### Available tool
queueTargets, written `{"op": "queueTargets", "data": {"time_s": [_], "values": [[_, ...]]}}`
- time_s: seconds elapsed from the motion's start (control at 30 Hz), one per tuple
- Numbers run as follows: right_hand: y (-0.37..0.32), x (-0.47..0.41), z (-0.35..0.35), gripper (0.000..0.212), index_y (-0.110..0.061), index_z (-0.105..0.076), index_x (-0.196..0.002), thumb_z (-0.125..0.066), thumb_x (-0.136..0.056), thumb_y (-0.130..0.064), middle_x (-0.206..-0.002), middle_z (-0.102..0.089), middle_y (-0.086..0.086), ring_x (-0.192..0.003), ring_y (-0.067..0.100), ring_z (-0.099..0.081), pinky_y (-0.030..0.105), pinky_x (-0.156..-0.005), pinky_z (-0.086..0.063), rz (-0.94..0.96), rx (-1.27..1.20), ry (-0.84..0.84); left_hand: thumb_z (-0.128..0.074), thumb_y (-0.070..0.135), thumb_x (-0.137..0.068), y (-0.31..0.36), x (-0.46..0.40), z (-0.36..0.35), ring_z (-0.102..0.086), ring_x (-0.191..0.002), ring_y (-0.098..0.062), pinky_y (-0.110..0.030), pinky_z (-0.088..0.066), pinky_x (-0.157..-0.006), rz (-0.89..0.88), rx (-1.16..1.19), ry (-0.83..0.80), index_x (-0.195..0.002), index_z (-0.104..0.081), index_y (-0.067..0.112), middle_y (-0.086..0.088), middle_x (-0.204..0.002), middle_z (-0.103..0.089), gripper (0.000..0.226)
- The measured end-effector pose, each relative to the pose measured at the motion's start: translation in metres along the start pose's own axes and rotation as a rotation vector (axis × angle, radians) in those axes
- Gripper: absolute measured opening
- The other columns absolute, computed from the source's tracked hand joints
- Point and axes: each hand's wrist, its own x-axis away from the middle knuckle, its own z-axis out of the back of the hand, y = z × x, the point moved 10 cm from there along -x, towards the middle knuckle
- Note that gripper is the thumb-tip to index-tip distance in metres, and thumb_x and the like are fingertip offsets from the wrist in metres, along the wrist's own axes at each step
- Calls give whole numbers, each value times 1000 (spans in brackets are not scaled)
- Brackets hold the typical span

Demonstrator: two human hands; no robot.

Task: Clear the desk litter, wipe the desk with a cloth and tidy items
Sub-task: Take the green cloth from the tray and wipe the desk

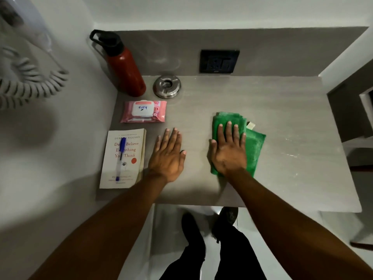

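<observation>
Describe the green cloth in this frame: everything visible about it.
The green cloth looks like soft microfibre, folded into a thick pad, with a small pale tag at its right edge. It lies flat on the grey desk, right of centre. The right hand presses on it, palm down, fingers spread; nothing else touches it.

Grey walls (70, 118), glossy floor (210, 239).

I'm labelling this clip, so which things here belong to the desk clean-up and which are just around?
Part of the job:
- folded green cloth under the right hand
- grey desk top
- white paperback book with blue pen on it
- pink wipes pack
- red metal bottle
- round steel ashtray

Just around:
- black wall socket
- coiled white cord
</observation>
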Motion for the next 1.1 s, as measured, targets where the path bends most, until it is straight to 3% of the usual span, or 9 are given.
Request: {"op": "queueTargets", "data": {"time_s": [0.17, 0.3, 0.4, 0.57, 0.73, 0.9, 1.0, 1.1], "values": [[-14, 76, -22, 63, -20, -14, -158, -23, -101, -45, -166, -7, 8, -153, 28, 4, 53, -123, -4, 120, 11, -36, -12, 50, -100, 1, 3, 2, 7, -155, -26, -51, -5, -126, -12, -8, -11, -158, -4, 14, -6, -168, -2, 68], [69, 107, -8, 63, -20, -23, -156, -27, -99, -44, -165, -16, 10, -153, 28, -7, 53, -122, -10, 40, 5, -23, -11, 49, -100, 5, 4, 5, 7, -155, -27, -51, -6, -126, -9, -14, -16, -158, -2, 13, -7, -168, 1, 69], [117, 65, 11, 63, -19, -20, -157, -20, -100, -47, -165, -13, 11, -153, 29, -5, 55, -122, -9, -64, 12, -12, -12, 48, -101, 8, 6, 7, 8, -155, -27, -51, -5, -126, 20, -9, -24, -158, -2, 13, -7, -168, 2, 68], [83, -5, 17, 62, -18, -16, -157, -21, -102, -46, -166, -9, 12, -153, 31, -2, 55, -122, -4, -102, -5, 27, -15, 47, -99, 50, 9, 6, -1, -155, -28, -53, -9, -125, -23, -16, -22, -158, -12, 12, -7, -168, -9, 69], [43, 79, -5, 60, -21, -19, -157, -24, -102, -45, -165, -12, 10, -153, 30, -1, 54, -122, -4, 46, -9, 21, -14, 48, -99, 58, 8, -1, -1, -155, -28, -53, -11, -124, -42, -54, -22, -158, -12, 13, -6, -168, -9, 68], [154, 126, 5, 61, -27, -24, -156, -27, -99, -49, -165, -17, 5, -153, 25, -7, 55, -121, -12, -83, -34, 17, -15, 47, -99, 63, 8, 0, -11, -154, -31, -55, -13, -124, -43, -46, 2, -156, -21, 9, -10, -166, -17, 68], [231, 80, 31, 64, -27, -21, -156, -21, -98, -54, -165, -14, 7, -153, 27, -8, 56, -122, -11, -220, -28, 24, -14, 46, -98, 68, 8, 4, -7, -155, -30, -53, -9, -125, -22, -33, 2, -156, -20, 9, -10, -166, -14, 69], [243, 22, 44, 66, -25, -20, -157, -17, -98, -55, -166, -12, 8, -153, 30, -6, 56, -122, -6, -306, -58, 27, -15, 45, -97, 74, 10, 5, -3, -155, -29, -52, -6, -125, -6, -9, -21, -157, -16, 9, -9, -167, -10, 69]]}}
